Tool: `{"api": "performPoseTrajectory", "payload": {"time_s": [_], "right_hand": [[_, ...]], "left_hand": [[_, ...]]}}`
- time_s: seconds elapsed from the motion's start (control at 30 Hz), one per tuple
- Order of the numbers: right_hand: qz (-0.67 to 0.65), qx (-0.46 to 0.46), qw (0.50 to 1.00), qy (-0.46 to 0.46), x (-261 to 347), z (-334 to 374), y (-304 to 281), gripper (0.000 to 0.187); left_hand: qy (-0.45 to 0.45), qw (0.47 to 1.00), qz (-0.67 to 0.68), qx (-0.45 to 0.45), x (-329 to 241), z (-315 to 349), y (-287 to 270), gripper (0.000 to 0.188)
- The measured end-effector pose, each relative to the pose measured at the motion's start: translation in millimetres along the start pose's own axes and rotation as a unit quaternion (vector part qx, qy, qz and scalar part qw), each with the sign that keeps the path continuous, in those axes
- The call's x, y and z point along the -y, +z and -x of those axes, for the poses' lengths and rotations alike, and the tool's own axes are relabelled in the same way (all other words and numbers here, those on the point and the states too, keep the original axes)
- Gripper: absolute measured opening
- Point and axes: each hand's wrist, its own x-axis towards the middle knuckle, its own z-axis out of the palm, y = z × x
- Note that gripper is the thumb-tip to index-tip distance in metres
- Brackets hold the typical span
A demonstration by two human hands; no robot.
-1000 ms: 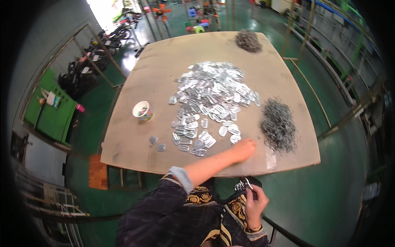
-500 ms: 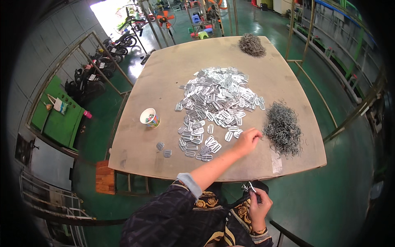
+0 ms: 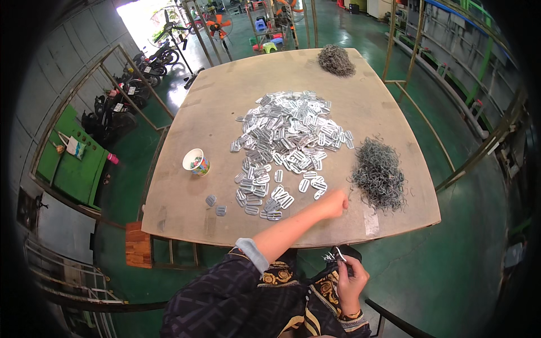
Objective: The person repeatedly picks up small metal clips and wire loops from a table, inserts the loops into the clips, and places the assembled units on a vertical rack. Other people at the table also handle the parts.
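My left hand (image 3: 336,204) is over the table just left of a pile of grey wire hooks (image 3: 378,174). Its fingers are curled closed, and whatever they may hold is hidden. Below the table's near edge, my right hand (image 3: 352,278) pinches a shiny silver metal piece (image 3: 340,254) between thumb and fingers. Small bright bits (image 3: 328,257) show beside that piece, too small to make out. A large heap of flat silver slotted buckles (image 3: 290,127) covers the middle of the table, with several loose buckles (image 3: 314,181) near my left forearm.
The tan table (image 3: 220,90) also bears a paper cup (image 3: 197,163) with small coloured contents, two buckles (image 3: 216,205) apart from the heap, and a brownish wire pile (image 3: 336,60) at the far edge. Metal frames (image 3: 420,115) stand at the sides. Motorbikes (image 3: 112,112) are parked at left.
My left hand has drawn back toward me from the edge of the hook pile, its fingers now curled in. My right hand keeps its grip on the silver piece. The view has shifted slightly.
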Motion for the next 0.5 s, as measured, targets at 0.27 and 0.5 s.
{"api": "performPoseTrajectory", "payload": {"time_s": [0.27, 0.5], "right_hand": [[0.001, -0.013, 1.0, -0.018, 0.4, -2.9, 1.9, 0.014], [0.001, -0.023, 0.999, -0.031, 1.0, -2.6, 5.8, 0.015]], "left_hand": [[0.107, 0.99, -0.095, -0.008, 9.9, 49.7, -1.2, 0.008], [0.229, 0.921, -0.312, -0.035, 7.8, 70.5, 20.1, 0.011]]}}
